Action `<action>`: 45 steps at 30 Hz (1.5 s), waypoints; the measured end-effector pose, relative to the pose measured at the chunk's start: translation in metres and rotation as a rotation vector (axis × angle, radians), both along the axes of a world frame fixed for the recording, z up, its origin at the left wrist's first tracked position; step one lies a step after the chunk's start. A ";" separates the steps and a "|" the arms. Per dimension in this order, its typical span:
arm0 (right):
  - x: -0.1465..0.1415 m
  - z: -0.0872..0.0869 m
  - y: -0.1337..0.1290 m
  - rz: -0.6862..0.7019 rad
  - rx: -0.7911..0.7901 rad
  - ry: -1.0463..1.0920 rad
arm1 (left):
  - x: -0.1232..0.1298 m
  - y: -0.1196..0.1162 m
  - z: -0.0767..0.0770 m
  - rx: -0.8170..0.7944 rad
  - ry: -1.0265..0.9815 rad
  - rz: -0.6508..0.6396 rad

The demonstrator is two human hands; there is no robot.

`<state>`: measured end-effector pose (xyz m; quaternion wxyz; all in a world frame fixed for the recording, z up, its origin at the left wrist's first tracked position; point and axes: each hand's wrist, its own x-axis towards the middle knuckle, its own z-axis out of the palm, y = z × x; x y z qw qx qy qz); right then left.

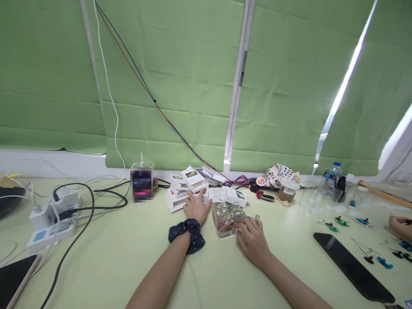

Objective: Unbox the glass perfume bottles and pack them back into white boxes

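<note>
My left hand (197,207), with a dark dotted scrunchie (187,236) at its wrist, lies with fingers spread on the near side of a pile of small white boxes (193,179). Right of it stands a cluster of clear glass bottles (226,219) with gold-coloured tops and something reddish inside. My right hand (252,238) rests at the right side of these bottles, its fingertips touching them. Its fingers are bent and close together; whether they grip a bottle is hard to make out. More white boxes (234,196) lie behind the bottles.
A lidded cup (142,184), cables and a power strip (53,231) are at left. Red-handled pliers (264,196), a jar (287,191), a water bottle (332,177) and a black phone (352,266) are at right. Another person's hand (401,227) is at the right edge.
</note>
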<state>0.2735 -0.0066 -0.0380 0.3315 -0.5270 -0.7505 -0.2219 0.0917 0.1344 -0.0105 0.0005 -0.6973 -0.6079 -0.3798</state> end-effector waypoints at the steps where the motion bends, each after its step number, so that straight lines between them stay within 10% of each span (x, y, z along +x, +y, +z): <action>1: 0.000 0.000 0.000 0.000 0.000 0.004 | 0.003 0.002 0.002 -0.007 -0.016 0.024; 14: 0.002 0.003 -0.002 0.072 0.062 0.030 | -0.070 -0.020 0.021 0.095 -0.044 -0.187; 22: -0.069 0.011 -0.033 0.505 -0.168 -0.134 | -0.143 -0.084 0.017 0.031 -0.409 -0.327; 32: -0.143 0.004 0.024 0.693 -0.790 1.077 | -0.129 -0.100 0.021 -0.097 -0.456 -0.451; 45: -0.138 0.019 0.002 0.875 -0.837 1.372 | -0.122 -0.132 0.038 0.012 0.145 -0.534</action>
